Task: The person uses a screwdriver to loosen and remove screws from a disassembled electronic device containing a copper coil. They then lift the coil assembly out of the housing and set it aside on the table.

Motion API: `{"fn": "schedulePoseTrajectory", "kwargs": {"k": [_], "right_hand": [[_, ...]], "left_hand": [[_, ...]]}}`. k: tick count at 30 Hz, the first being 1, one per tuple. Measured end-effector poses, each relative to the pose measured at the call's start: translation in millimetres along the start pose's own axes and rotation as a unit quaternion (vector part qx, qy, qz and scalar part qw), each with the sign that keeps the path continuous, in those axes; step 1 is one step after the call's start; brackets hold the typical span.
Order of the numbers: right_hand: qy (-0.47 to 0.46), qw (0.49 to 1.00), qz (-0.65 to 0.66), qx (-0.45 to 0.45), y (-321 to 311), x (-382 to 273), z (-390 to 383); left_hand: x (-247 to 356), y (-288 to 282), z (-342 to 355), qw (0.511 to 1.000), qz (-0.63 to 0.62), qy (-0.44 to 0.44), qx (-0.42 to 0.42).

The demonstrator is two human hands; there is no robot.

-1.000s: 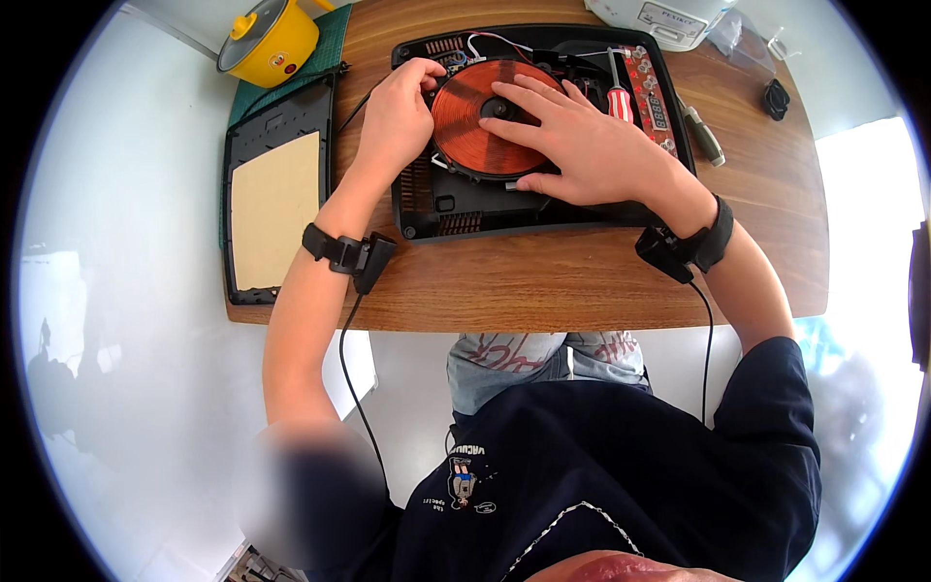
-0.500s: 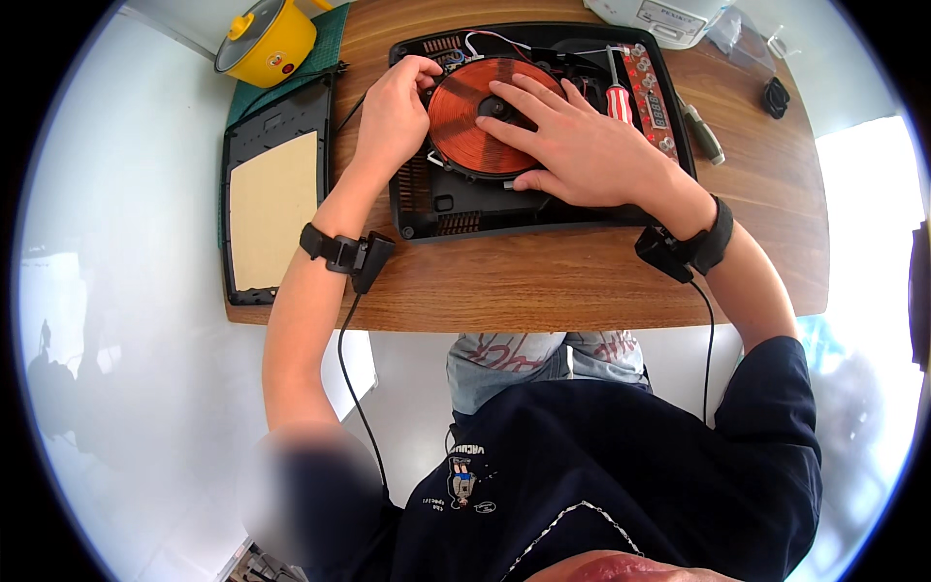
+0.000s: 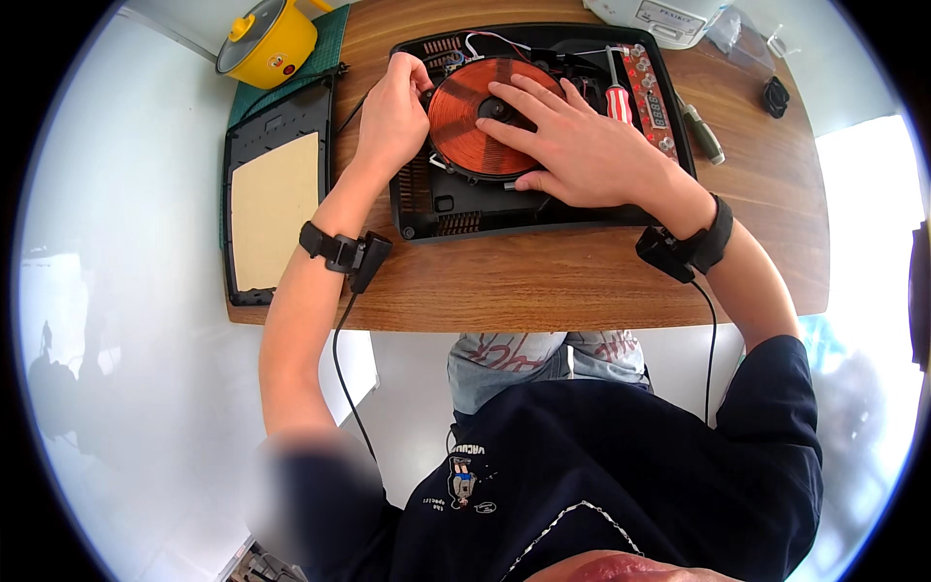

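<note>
The coil [image 3: 461, 126] sits in the left and middle part of the open black case [image 3: 529, 207], which rests at the far middle of the worktop [image 3: 485, 281]. The step in hand looks like seating or lining up the coil: one hand steadies it while the other sees to its rim. The next move seems to call for light, even pressure from above and fine fingertip work at the left edge, with care around the wires [image 3: 495, 39] on the far side.

The right hand [image 3: 582, 145] lies palm down with its fingers spread wide across the coil's right half, the thumb by the near edge; it grips nothing. The left hand [image 3: 396, 112] is bent inward, thumb and fingers curled at the coil's far-left rim; I cannot tell whether they pinch anything, as the tips are partly hidden. Both forearms reach from the near side and angle inward, each with a wrist strap.

A screwdriver [image 3: 618, 97] lies in the case, between the right hand and the red board [image 3: 645, 82]. The cover [image 3: 274, 209] lies left of the case.
</note>
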State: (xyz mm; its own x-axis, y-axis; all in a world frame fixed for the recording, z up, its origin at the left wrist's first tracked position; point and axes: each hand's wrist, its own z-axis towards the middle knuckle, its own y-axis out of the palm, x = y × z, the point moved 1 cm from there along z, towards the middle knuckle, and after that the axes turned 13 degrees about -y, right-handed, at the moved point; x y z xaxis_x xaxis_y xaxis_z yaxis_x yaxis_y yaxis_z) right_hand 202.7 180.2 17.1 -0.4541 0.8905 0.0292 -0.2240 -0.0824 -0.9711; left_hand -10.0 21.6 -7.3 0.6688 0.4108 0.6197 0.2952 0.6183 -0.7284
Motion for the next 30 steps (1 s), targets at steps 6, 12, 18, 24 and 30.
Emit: {"fn": "schedulePoseTrajectory", "kwargs": {"k": [6, 12, 18, 24, 30], "right_hand": [[0.000, 1.000, 0.005, 0.009, 1, 1, -1], [0.005, 0.999, 0.039, 0.004, -1, 3, 0], [0.013, 0.997, 0.071, -0.006, -23, 8, -3], [0.010, 1.000, -0.001, -0.020, -65, 35, -39], [-0.026, 0.995, -0.034, -0.084, -71, 25, -56]], "left_hand": [[2, -1, 1, 1.000, -0.004, -0.013, -0.013], [-4, 3, 1, 1.000, -0.030, -0.002, 0.001], [-2, 3, 5, 0.999, 0.021, 0.031, 0.001], [1, 2, 1, 0.999, -0.050, 0.015, 0.004], [-9, 1, 4, 0.994, -0.111, 0.006, -0.007]]}}
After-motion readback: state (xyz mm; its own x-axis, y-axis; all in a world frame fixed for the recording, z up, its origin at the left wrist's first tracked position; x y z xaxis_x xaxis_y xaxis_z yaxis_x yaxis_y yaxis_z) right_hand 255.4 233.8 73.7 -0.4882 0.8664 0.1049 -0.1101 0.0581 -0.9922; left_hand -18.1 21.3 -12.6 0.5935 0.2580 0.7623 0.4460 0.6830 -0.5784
